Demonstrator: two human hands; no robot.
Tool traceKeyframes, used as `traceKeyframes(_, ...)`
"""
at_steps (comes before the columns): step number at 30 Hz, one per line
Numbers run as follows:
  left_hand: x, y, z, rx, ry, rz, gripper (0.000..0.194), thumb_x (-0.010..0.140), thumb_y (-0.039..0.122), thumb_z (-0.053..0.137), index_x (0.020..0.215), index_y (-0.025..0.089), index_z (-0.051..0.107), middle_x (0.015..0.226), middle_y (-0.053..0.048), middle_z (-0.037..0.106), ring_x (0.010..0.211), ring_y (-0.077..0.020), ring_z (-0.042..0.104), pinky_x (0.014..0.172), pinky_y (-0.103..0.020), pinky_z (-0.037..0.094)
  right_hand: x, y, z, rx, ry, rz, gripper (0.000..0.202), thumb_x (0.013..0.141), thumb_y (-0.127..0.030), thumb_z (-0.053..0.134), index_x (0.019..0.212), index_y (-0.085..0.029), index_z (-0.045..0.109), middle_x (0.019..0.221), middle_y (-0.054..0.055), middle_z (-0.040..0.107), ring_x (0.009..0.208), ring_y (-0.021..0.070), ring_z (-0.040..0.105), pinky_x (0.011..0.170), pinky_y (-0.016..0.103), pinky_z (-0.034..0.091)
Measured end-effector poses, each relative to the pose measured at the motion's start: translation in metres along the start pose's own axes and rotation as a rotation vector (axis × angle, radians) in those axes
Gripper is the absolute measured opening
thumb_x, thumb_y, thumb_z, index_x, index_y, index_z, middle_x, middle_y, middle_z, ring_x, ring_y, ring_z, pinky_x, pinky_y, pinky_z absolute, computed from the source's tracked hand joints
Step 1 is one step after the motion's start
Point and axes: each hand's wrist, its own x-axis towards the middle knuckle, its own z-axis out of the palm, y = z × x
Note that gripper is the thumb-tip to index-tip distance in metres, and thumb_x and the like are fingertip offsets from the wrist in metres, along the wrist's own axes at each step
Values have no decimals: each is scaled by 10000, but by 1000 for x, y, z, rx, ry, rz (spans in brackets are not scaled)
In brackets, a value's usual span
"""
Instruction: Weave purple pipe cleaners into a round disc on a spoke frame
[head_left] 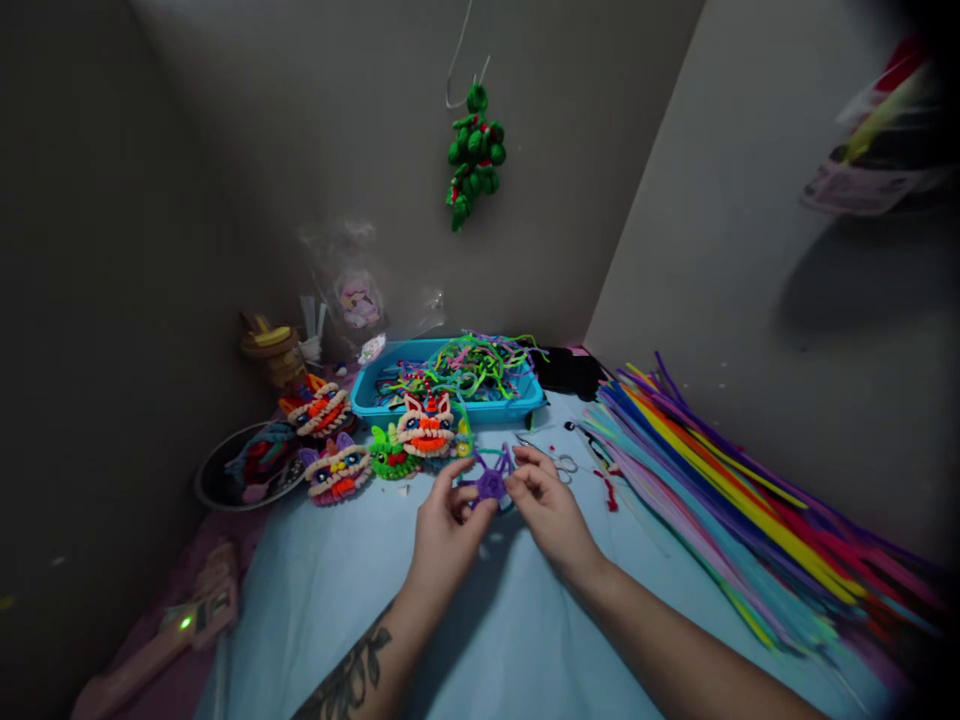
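Both hands meet over a light blue table cover (480,620). My left hand (446,535) and my right hand (547,505) pinch a small purple pipe-cleaner piece (493,483) between their fingertips, with loose purple and teal ends sticking up from it. Just behind it lie finished pipe-cleaner animal faces: a red and white one (426,428), a green one (390,458), a purple one (336,470) and an orange one (319,408).
A blue tray (450,400) of tangled pipe cleaners stands at the back. A long fan of coloured pipe cleaners (735,490) lies at right. Small scissors (562,462) lie near my right hand. A dark bowl (247,470) sits at left; a green ornament (472,155) hangs on the wall.
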Motion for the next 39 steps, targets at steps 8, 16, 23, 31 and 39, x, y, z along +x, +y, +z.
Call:
traceKeyframes(8, 6, 2, -8, -55, 47, -36, 460, 666, 266, 712, 1046, 181, 469, 575, 81, 529, 475, -59, 446, 475, -166, 321, 6, -6, -8, 19, 60, 8, 294, 788, -475, 583, 701, -200, 642, 1154, 113, 515, 1132, 268, 490, 850, 361, 445)
traceKeyframes(16, 10, 8, -14, -119, 1, -75, 523, 638, 283, 746, 1055, 188, 446, 604, 63, 572, 526, -74, 513, 512, -172, 355, 27, 10, -27, -99, 1, 54, 336, 698, -295, 600, 1011, -178, 638, 758, 20, 584, 647, 160, 533, 619, 286, 443)
traceKeyframes(23, 10, 10, -14, -120, -89, -87, 511, 654, 267, 732, 1048, 192, 415, 598, 74, 558, 502, -59, 464, 493, -164, 319, 30, 15, -27, -86, -91, 67, 159, 672, -316, 587, 639, -169, 640, 576, -5, 587, 566, 151, 527, 538, 256, 425)
traceKeyframes(31, 13, -2, -17, 6, -33, -112, 439, 659, 241, 695, 986, 190, 406, 560, 98, 501, 473, -58, 422, 461, -163, 292, 26, -1, -42, -1, 147, 23, 196, 741, -319, 576, 824, -180, 687, 748, 42, 661, 606, 154, 569, 581, 282, 467)
traceKeyframes(39, 12, -3, -17, -2, -84, -122, 460, 663, 247, 701, 1006, 195, 400, 584, 81, 549, 485, -69, 470, 472, -170, 310, 26, -5, -39, 7, -124, -171, 103, 727, -257, 629, 721, -212, 720, 790, 57, 662, 783, 194, 614, 736, 335, 484)
